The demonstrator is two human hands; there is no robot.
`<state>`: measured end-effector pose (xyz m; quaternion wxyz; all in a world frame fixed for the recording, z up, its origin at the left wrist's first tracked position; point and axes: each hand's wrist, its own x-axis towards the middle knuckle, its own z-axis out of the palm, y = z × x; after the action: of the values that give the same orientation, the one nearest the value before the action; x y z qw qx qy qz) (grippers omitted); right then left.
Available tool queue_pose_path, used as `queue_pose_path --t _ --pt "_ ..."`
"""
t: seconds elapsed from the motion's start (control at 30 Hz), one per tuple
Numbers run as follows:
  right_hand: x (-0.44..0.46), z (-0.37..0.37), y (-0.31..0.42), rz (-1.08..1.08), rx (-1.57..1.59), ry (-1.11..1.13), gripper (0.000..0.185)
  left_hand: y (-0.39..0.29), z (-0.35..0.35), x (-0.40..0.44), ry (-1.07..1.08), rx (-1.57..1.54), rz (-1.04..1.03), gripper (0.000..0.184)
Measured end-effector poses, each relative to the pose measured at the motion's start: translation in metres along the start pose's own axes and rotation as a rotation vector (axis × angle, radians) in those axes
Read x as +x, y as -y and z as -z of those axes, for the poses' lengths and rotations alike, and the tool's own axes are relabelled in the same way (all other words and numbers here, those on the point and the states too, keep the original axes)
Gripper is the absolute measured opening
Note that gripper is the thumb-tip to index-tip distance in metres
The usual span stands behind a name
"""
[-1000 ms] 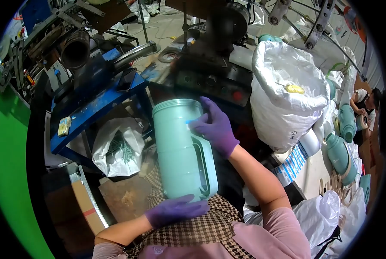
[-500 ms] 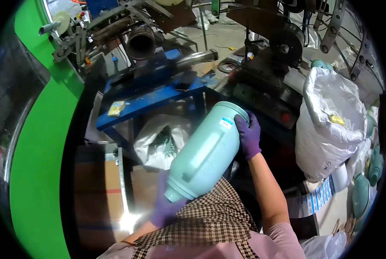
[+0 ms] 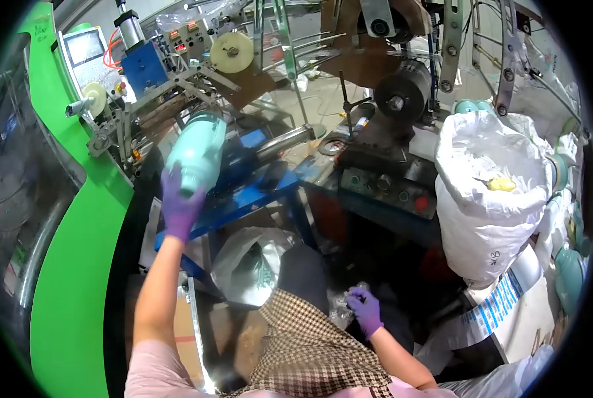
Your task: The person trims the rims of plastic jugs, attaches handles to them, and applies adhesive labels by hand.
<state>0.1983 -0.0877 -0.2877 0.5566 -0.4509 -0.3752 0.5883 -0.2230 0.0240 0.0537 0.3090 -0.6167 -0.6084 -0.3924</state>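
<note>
A mint-green plastic bottle (image 3: 198,147) lies tilted at the machine on the left, its wide end pointing up and away. My left hand (image 3: 181,207), in a purple glove, has its fingers round the bottle's narrow near end. The wide end hides the dark round tube of the machine. Low in front of my lap, my right hand (image 3: 364,309), gloved too, is closed with curled fingers. Crumpled clear plastic film (image 3: 340,309) touches its fingertips and seems pinched there.
A blue metal bench (image 3: 243,211) stands under the bottle, with an open white bag (image 3: 233,265) below. On the right are a large white sack (image 3: 472,222) and more green bottles (image 3: 568,275). A control box (image 3: 383,191) and a green machine panel (image 3: 71,265) flank me.
The bottle has gone from both hands before my chest to the machine at upper left, held by my left hand. My right hand has let go of it and dropped toward my lap.
</note>
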Motion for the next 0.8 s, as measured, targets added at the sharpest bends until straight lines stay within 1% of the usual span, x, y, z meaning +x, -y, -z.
queue_pose_path --t 0.03,0.07,0.13,0.2,0.23,0.27,0.33,0.37,0.4,0.43,0.47,0.5,0.53,0.57,0.6,0.63,0.67,0.7,0.73,0.77,0.8 --pt "-0.001 0.007 -0.025 0.005 -0.029 0.013 0.021 -0.005 -0.02 0.029 0.098 0.051 0.026 0.09" --pt "-0.004 0.014 -0.044 -0.061 0.054 0.033 0.019 -0.007 -0.041 0.053 0.202 0.106 0.052 0.094" --pt "-0.002 0.015 -0.044 -0.236 0.072 0.019 0.019 -0.007 -0.086 0.086 0.297 0.249 0.081 0.095" --pt "0.011 0.022 -0.048 -0.227 -0.01 0.079 0.03 -0.008 -0.109 0.124 0.497 0.599 0.054 0.094" --pt "0.02 0.026 -0.063 -0.175 -0.062 0.062 0.029 0.001 -0.114 0.134 0.559 0.585 -0.011 0.094" --pt "0.022 0.028 -0.058 -0.193 -0.2 0.065 0.032 0.01 -0.118 0.143 0.62 0.567 -0.077 0.093" --pt "0.02 0.026 -0.064 -0.223 -0.035 0.02 0.027 -0.026 -0.086 0.131 0.573 0.662 -0.122 0.08" --pt "0.024 0.028 -0.07 -0.215 -0.01 0.096 0.021 -0.018 -0.09 0.126 0.593 0.648 -0.158 0.081" --pt "0.025 0.028 -0.074 -0.22 -0.026 0.122 0.02 -0.005 -0.095 0.135 0.591 0.628 -0.196 0.082" --pt "0.029 0.031 -0.092 -0.188 -0.125 0.176 0.02 0.012 -0.108 0.143 0.645 0.665 -0.189 0.075" --pt "0.033 0.035 -0.106 -0.153 -0.228 0.227 0.02 -0.001 -0.101 0.15 0.715 0.592 -0.101 0.063" --pt "0.022 0.029 -0.085 -0.073 -0.331 0.244 0.023 0.007 -0.119 0.149 0.565 0.741 -0.344 0.055" --pt "0.017 0.027 -0.078 -0.06 -0.266 0.253 0.026 -0.014 -0.12 0.141 0.489 0.715 -0.512 0.049" --pt "0.02 0.027 -0.079 -0.146 -0.21 0.245 0.027 -0.037 -0.12 0.133 0.399 0.698 -0.679 0.044" --pt "0.025 0.025 -0.08 -0.232 -0.145 0.241 0.029 -0.102 -0.098 0.11 0.406 0.519 -0.784 0.04" --pt "0.029 0.023 -0.077 -0.248 -0.082 0.23 0.032 -0.14 -0.098 0.087 0.539 0.382 -0.739 0.037" --pt "0.032 0.02 -0.076 -0.275 -0.021 0.209 0.032 -0.164 -0.125 0.055 0.696 0.313 -0.754 0.043" --pt "0.036 0.019 -0.076 -0.304 0.038 0.186 0.032 -0.185 -0.133 0.021 0.671 -0.245 -0.961 0.037" --pt "0.037 0.018 -0.078 -0.333 0.099 0.158 0.032 -0.228 -0.116 -0.006 1.05 -0.267 -0.979 0.046" --pt "0.034 0.016 -0.081 -0.319 0.095 0.172 0.031 -0.25 -0.118 -0.038 1.321 -0.335 -0.913 0.053" --pt "0.032 0.013 -0.081 -0.337 -0.007 0.216 0.031 -0.261 -0.153 -0.086 1.309 -0.308 -1.113 0.057"
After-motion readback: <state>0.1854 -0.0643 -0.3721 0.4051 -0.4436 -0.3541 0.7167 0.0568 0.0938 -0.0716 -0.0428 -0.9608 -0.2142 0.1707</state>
